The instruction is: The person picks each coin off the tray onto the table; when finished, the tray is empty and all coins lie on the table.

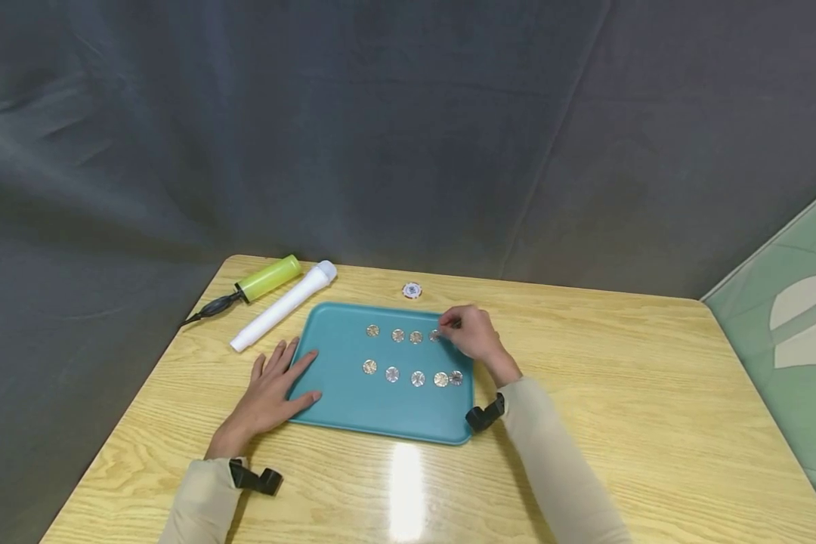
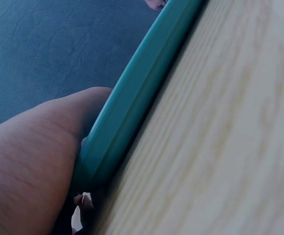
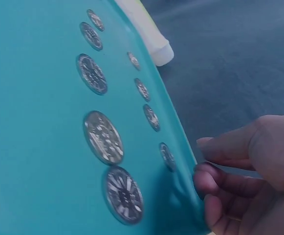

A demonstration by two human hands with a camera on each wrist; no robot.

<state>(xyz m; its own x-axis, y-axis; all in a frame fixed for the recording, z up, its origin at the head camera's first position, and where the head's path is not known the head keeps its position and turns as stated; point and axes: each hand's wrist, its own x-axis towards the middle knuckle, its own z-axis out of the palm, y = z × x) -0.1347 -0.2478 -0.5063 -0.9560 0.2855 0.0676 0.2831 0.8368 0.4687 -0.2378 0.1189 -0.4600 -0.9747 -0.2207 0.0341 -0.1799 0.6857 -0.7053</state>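
A teal tray [image 1: 353,412] lies on the table, bearing several round metallic coins in two rows. In the front row, the two rightmost coins [image 1: 440,379] meet edge to edge. My left hand [image 1: 268,397] rests spread at the tray's left side, thumb and index finger over the rim; in the left wrist view the hand [image 2: 29,161] lies against that rim. At the back right corner, my right hand [image 1: 472,332] has bent fingers close beside the last back-row coin [image 3: 167,156]. The right wrist view shows this coin on the tray, apart from the fingertips [image 3: 205,181], and a gap between the upper and lower fingers.
A white and pale blue poker chip [image 1: 412,290] lies on the wooden table [image 1: 619,378] behind the tray. At the back left are a white microphone-shaped stick [image 1: 282,306] and a yellow-green hand pump [image 1: 268,278] with a black nozzle. A dark curtain [image 1: 394,136] hangs beyond the table's edge.
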